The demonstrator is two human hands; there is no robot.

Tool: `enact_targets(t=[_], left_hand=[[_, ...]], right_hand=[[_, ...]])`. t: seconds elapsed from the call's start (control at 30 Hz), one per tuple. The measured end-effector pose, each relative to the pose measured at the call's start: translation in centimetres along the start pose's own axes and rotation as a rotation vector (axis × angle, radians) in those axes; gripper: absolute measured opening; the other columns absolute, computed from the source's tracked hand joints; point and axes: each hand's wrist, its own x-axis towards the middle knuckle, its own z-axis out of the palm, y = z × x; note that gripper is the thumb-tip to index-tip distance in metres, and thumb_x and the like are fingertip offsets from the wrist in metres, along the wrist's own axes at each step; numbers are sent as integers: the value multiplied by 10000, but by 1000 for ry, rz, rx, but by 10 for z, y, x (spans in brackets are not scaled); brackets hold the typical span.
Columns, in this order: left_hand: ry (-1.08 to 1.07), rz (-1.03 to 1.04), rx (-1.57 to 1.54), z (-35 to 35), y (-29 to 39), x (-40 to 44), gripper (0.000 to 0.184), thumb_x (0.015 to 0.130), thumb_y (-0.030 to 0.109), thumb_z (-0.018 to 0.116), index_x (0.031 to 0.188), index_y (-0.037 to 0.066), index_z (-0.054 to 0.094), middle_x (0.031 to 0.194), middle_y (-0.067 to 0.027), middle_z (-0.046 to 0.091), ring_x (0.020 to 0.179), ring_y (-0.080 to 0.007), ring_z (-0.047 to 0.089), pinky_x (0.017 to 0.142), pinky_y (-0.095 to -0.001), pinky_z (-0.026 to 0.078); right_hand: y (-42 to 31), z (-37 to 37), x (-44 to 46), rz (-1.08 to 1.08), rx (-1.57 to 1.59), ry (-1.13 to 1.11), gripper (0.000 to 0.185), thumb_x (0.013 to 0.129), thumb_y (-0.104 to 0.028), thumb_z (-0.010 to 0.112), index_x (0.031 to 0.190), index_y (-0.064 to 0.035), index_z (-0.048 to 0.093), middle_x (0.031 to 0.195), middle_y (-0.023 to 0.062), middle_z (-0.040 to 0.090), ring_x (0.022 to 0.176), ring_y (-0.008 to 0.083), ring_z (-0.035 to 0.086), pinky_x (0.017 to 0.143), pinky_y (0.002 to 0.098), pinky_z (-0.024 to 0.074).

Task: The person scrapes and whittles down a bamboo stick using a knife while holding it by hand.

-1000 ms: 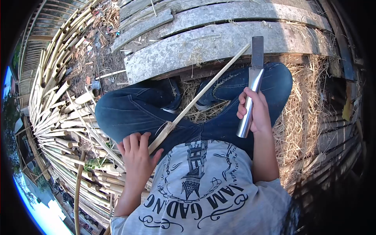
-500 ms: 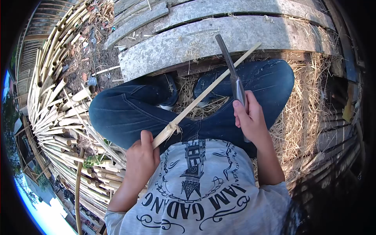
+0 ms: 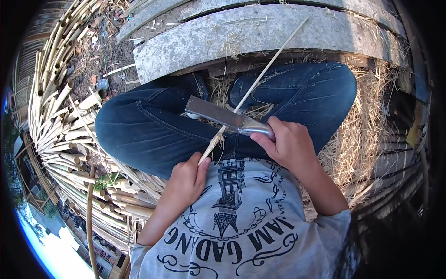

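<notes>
My left hand [image 3: 188,179] is closed round the near end of a long, thin bamboo strip [image 3: 263,72]. From there the strip slants up and to the right, past my lap, its far end over the grey planks. Frayed shavings hang from it just ahead of that hand. In my right hand [image 3: 290,142] is the metal handle of a knife [image 3: 214,114] with a broad, straight blade. The blade lies across the strip a little beyond the shavings, its tip pointing left. Whether its edge bites into the strip I cannot tell.
My crossed legs in blue jeans [image 3: 306,100] lie under the strip. Weathered planks [image 3: 186,58] stretch in front. Cut bamboo poles [image 3: 69,160] are piled along the left, and pale shavings [image 3: 355,153] cover the ground at the right.
The knife has swung from pointing away to lying leftward across the strip. My left hand has moved right, and the strip has turned steeper and now shows a narrower side.
</notes>
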Motion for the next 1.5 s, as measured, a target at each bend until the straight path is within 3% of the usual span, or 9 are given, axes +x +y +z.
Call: enact_targets(t=[0.1, 0.2, 0.3, 0.43, 0.67, 1.2, 1.37, 1.43, 1.5], left_hand=[[24, -16, 19, 8, -8, -3, 254, 1019, 194, 518, 892, -25, 545, 625, -272, 572, 659, -494, 592, 575, -550, 436], [39, -75, 58, 3, -6, -8, 253, 1017, 192, 523, 879, -20, 541, 622, -270, 574, 647, -496, 589, 570, -555, 437], [49, 9, 27, 8, -14, -8, 248, 1014, 183, 529, 871, -18, 537, 621, -266, 577, 638, -495, 588, 560, -548, 439], [25, 4, -15, 10, -10, 4, 235, 1011, 172, 534, 875, -19, 533, 625, -265, 582, 635, -492, 591, 551, -540, 445], [16, -6, 7, 15, -13, -5, 210, 1007, 155, 539, 886, -16, 526, 635, -268, 583, 653, -488, 599, 550, -531, 453], [39, -24, -5, 16, -12, -7, 215, 1011, 161, 536, 899, -22, 526, 659, -280, 586, 686, -501, 592, 573, -539, 442], [23, -60, -53, 14, -12, -15, 220, 1014, 162, 530, 907, -30, 533, 661, -284, 583, 687, -501, 591, 573, -532, 439], [16, -106, 1, 10, -22, -23, 230, 1017, 171, 528, 912, -33, 541, 655, -286, 576, 677, -498, 589, 569, -522, 439], [17, -120, -11, 8, -25, -25, 232, 1017, 172, 527, 911, -34, 544, 652, -284, 573, 673, -497, 587, 564, -518, 437]], right_hand=[[17, -5, 8, -45, -263, 75, 594, 888, -617, 608, 716, -49, 575, 566, 162, 617, 553, 365, 662, 496, 445, 525], [41, -38, 24, 166, -364, 187, 608, 891, -595, 622, 711, -14, 624, 596, 193, 631, 582, 400, 658, 511, 471, 520], [40, -56, 27, 252, -300, 98, 612, 887, -583, 637, 722, 6, 642, 612, 208, 637, 591, 419, 652, 534, 480, 525], [4, -18, 10, 121, -220, -108, 631, 845, -620, 663, 711, -3, 643, 606, 195, 636, 606, 400, 665, 580, 467, 543], [26, -16, 10, -75, -348, 20, 673, 761, -718, 669, 680, -52, 625, 600, 115, 647, 563, 323, 668, 521, 417, 531], [51, -28, 6, -109, -464, 153, 717, 699, -781, 654, 651, -71, 572, 599, 92, 631, 573, 297, 672, 507, 392, 519], [63, -35, 4, -39, -504, 168, 718, 730, -774, 640, 675, -60, 587, 618, 137, 636, 604, 340, 674, 544, 426, 527], [78, -67, 16, 472, -468, 282, 685, 859, -679, 607, 770, -2, 655, 636, 195, 635, 621, 401, 652, 583, 470, 508], [109, -102, 14, 541, -405, 403, 659, 923, -608, 586, 742, 22, 654, 548, 142, 552, 515, 279, 573, 513, 391, 422]])
